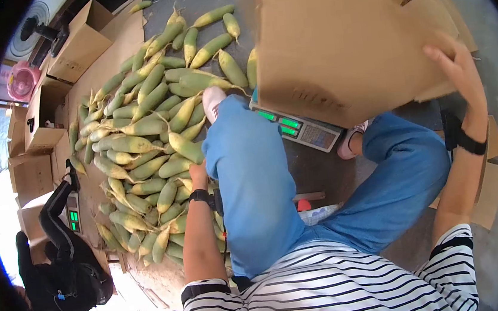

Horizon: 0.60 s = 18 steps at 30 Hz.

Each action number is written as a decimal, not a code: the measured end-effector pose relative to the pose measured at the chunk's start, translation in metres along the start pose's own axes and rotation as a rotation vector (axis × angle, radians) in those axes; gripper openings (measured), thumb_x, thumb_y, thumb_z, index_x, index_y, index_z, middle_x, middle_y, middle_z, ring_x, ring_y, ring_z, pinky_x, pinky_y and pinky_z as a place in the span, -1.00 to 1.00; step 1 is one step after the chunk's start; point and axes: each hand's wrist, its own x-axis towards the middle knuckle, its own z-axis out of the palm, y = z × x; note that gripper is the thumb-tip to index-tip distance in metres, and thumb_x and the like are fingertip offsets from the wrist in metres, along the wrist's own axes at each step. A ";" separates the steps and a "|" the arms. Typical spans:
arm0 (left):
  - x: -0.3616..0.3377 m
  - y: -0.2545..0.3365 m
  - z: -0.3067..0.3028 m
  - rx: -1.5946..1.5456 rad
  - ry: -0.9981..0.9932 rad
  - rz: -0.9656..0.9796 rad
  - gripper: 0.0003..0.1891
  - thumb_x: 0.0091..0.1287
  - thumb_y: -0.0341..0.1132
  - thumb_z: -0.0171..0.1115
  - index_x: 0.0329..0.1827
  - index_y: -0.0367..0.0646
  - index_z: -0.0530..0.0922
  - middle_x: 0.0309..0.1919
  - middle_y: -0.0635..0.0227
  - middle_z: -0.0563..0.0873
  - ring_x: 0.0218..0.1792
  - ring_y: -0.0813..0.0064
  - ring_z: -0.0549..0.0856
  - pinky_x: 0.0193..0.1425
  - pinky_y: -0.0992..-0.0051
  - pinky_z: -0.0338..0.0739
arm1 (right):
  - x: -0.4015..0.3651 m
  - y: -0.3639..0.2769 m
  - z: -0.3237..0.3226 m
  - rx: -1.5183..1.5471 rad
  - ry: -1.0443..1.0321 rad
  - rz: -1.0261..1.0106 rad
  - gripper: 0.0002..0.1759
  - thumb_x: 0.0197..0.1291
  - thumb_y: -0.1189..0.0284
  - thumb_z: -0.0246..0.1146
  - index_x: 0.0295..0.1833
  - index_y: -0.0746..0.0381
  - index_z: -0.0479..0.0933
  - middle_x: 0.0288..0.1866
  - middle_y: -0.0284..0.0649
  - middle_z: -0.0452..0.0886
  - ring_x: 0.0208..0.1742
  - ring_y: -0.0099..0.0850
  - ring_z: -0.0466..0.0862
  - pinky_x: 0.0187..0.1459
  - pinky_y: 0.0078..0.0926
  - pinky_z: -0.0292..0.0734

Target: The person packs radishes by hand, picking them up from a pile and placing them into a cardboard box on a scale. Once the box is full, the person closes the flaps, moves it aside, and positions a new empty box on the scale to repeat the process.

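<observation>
Green radishes [147, 126] with pale yellowish ends lie in a large heap to my left. My left hand [199, 175] is down at the heap's near edge beside my knee, right at the end of a radish [186, 147]; its fingers are mostly hidden. A large cardboard box [340, 39] stands in front of me, over a digital scale [309, 131] whose green displays are lit. At the box's right side, my right hand [459, 69] grips the edge, thumb against the cardboard.
Cardboard boxes line the left side, one [79, 43] near a pink fan [23, 80]. A person in black [63, 275] sits at the far left by another lit scale [73, 214]. More cardboard [489, 186] stands at my right. A red object [303, 205] lies between my legs.
</observation>
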 end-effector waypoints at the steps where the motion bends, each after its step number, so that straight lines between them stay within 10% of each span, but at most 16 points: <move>1: 0.000 0.002 -0.001 -0.010 0.017 -0.036 -0.29 0.09 -0.01 0.44 -0.03 -0.62 0.49 -0.07 -0.17 0.66 -0.12 0.11 0.71 -0.12 0.24 0.58 | -0.008 -0.007 -0.001 0.029 -0.183 0.007 -0.63 0.29 0.30 0.25 0.06 0.37 0.57 -0.14 -0.22 0.66 -0.08 -0.50 0.57 -0.01 -0.53 0.45; 9: 0.036 -0.033 0.016 -0.189 0.008 -0.006 -0.46 0.25 -0.14 0.30 0.01 -0.54 0.46 -0.11 -0.01 0.67 -0.17 0.25 0.68 -0.15 0.30 0.58 | -0.100 -0.055 0.022 -0.187 -0.090 -0.330 -0.67 0.00 0.50 0.35 -0.05 0.33 0.63 -0.17 -0.03 0.68 -0.17 -0.15 0.69 -0.14 -0.42 0.55; 18: 0.031 -0.005 0.026 -0.268 -0.017 -0.017 -0.51 0.29 -0.17 0.25 0.03 -0.50 0.45 -0.10 0.04 0.66 -0.16 0.28 0.67 -0.14 0.32 0.57 | -0.130 -0.064 0.014 -0.150 -0.101 -0.329 -0.61 -0.13 0.52 0.38 -0.07 0.32 0.64 -0.22 -0.08 0.70 -0.24 -0.19 0.70 -0.20 -0.39 0.57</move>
